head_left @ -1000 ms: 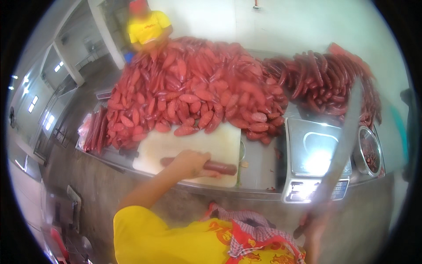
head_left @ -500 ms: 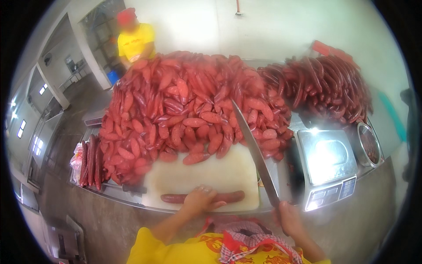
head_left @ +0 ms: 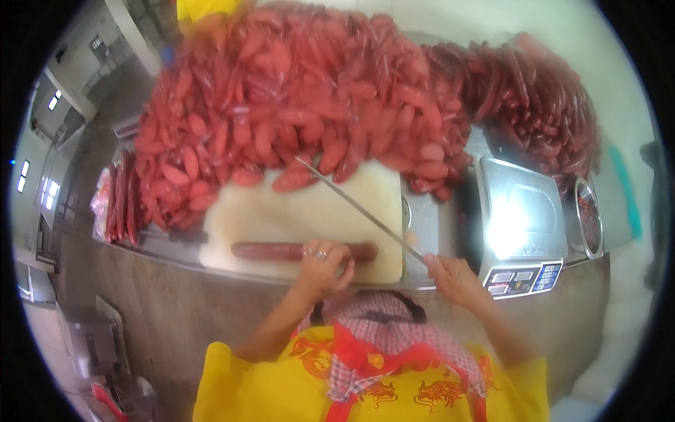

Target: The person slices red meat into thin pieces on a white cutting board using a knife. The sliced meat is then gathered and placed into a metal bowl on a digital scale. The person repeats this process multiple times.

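Observation:
A long dark-red sausage [head_left: 271, 251] lies crosswise on the near part of a white cutting board [head_left: 242, 211]. My left hand [head_left: 325, 269] rests over it right of its middle, fingers curled around it. In my right hand [head_left: 453, 278] is a long knife [head_left: 360, 205], gripped by its handle just past the board's right edge. Its blade slants up and left above the board, the tip near the cut pieces. Behind the board rises a large heap of slant-cut sausage pieces [head_left: 295, 91], some spilling onto its far edge.
A digital scale [head_left: 524, 211] stands right of the board, with a metal bowl [head_left: 587, 221] beside it. Whole sausages [head_left: 541, 105] are piled at the back right; several more [head_left: 125, 200] lie at the left edge. A co-worker's yellow shirt [head_left: 207, 8] shows behind the heap.
The knife has swung left and down, from steeply raised to slanting over the board. My left hand stays on the sausage. The view has tilted downward.

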A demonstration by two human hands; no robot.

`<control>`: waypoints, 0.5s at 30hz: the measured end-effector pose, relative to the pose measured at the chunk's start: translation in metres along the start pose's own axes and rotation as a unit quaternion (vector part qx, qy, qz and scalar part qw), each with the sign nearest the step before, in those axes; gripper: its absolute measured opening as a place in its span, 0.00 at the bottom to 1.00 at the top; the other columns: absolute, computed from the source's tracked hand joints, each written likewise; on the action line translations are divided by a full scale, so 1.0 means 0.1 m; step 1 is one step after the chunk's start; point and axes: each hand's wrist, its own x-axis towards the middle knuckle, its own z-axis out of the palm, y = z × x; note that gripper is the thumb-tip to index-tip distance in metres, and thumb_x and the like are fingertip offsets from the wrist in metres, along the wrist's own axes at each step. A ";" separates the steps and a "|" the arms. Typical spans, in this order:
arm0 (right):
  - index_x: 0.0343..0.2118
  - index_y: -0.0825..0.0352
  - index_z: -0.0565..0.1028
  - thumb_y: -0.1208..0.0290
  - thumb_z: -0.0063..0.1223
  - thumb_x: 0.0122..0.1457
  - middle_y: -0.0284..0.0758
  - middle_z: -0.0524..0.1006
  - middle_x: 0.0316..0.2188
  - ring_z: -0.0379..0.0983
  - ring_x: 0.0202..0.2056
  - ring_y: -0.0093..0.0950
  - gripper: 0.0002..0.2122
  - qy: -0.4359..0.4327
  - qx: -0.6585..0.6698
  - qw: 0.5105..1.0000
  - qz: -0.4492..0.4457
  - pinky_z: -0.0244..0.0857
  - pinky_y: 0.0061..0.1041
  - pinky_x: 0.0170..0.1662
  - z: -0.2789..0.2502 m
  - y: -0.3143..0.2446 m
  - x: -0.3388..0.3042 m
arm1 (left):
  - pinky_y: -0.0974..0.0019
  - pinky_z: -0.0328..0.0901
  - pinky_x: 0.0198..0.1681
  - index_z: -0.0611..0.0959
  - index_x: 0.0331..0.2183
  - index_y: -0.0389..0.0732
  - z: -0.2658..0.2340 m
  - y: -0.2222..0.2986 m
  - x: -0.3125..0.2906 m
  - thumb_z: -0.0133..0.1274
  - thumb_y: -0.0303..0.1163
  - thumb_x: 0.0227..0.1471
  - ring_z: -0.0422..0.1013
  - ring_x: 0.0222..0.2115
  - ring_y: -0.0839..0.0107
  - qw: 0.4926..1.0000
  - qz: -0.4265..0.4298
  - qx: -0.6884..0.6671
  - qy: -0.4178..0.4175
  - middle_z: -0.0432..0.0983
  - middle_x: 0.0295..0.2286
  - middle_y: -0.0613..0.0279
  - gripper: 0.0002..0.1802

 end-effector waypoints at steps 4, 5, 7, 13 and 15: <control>0.29 0.72 0.75 0.48 0.36 0.65 0.54 0.75 0.23 0.74 0.29 0.52 0.27 -0.051 -0.130 0.989 -0.041 0.66 0.44 0.34 -0.12 -0.01 0.11 | 0.57 0.57 0.38 0.76 0.29 0.46 0.04 0.02 -0.06 0.64 0.34 0.36 0.64 0.33 0.60 0.999 0.012 0.043 0.025 0.69 0.29 0.61 0.16; 0.29 0.72 0.75 0.48 0.35 0.65 0.54 0.75 0.23 0.74 0.29 0.52 0.28 -0.072 -0.149 0.985 -0.040 0.66 0.45 0.34 -0.15 -0.02 0.13 | 0.58 0.56 0.38 0.76 0.29 0.46 0.04 0.03 -0.06 0.64 0.34 0.36 0.63 0.33 0.60 0.999 0.011 0.046 0.027 0.68 0.29 0.62 0.15; 0.29 0.72 0.75 0.46 0.34 0.65 0.54 0.75 0.23 0.74 0.28 0.52 0.29 -0.114 -0.188 0.975 -0.034 0.67 0.46 0.34 -0.23 -0.03 0.13 | 0.58 0.56 0.39 0.77 0.28 0.46 0.05 0.04 -0.05 0.65 0.35 0.36 0.63 0.34 0.60 0.998 0.005 0.053 0.033 0.67 0.29 0.62 0.15; 0.28 0.71 0.75 0.48 0.32 0.66 0.52 0.75 0.21 0.74 0.26 0.51 0.28 -0.151 -0.206 0.966 -0.031 0.68 0.44 0.32 -0.50 0.06 0.00 | 0.59 0.59 0.38 0.78 0.28 0.44 0.06 0.05 0.01 0.66 0.32 0.35 0.66 0.33 0.60 0.997 -0.014 0.057 0.057 0.71 0.29 0.62 0.15; 0.27 0.72 0.75 0.48 0.33 0.66 0.51 0.76 0.21 0.74 0.27 0.52 0.28 -0.160 -0.233 0.959 -0.014 0.68 0.44 0.32 -0.47 0.11 0.02 | 0.59 0.59 0.37 0.78 0.27 0.45 0.05 0.05 0.01 0.66 0.33 0.35 0.66 0.32 0.62 0.997 -0.013 0.051 0.057 0.71 0.28 0.63 0.14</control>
